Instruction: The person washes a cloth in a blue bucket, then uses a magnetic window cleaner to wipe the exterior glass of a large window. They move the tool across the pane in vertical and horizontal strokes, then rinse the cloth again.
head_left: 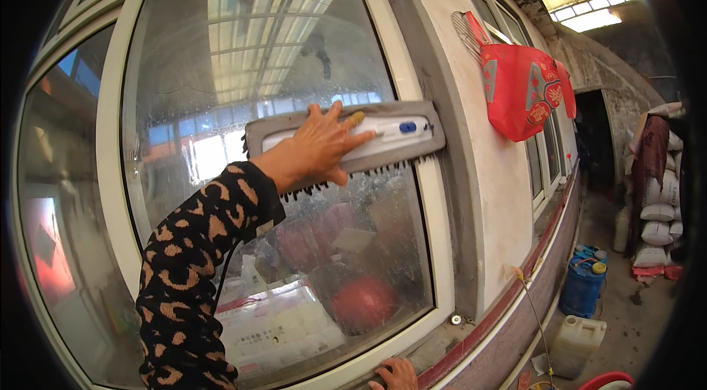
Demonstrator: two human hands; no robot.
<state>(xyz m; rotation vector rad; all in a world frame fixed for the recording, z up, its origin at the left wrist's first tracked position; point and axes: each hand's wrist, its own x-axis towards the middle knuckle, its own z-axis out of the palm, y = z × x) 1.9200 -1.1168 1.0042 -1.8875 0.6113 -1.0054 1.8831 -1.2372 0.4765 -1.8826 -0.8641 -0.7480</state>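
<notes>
My left hand (319,141), in a black and tan spotted sleeve, presses a flat mop head (390,134) against the window. Its fingers reach over the upper edge and the thumb lies near the lower edge. The mop head has a white plate with a blue oval, a grey border and a dark fringe below. It spans the lower middle of the glass pane (243,44) and overlaps the frame (405,84) on the right. At the lower edge, my right hand (398,375) shows only in part, fingers apart on the window ledge (434,346).
A red bag (519,88) hangs on the wall at right. Beyond the ledge stand a blue jug (582,283) and a whitish jerrycan (578,342). Stacked white sacks (658,213) are farther right. A thin rod (537,316) leans at the ledge.
</notes>
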